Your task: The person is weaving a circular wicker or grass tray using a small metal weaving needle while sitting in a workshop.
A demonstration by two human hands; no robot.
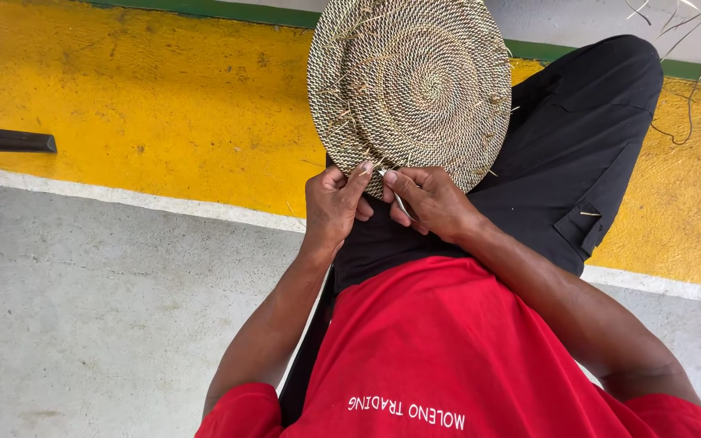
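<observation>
Round woven tray (411,81): propped on the lap, near edge at both hands. Left hand (332,203): grip pinching the tray's rim. Right hand (432,199): grip closed around a thin metal tool (397,199). Floor (123,89): yellow-painted concrete.

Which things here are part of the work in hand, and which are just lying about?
In hand:
- round woven disc
- thin metal tool in the right hand
- left hand at the disc's near rim

Lying about:
- dark bar on the yellow floor
- loose fibre strands at top right
</observation>
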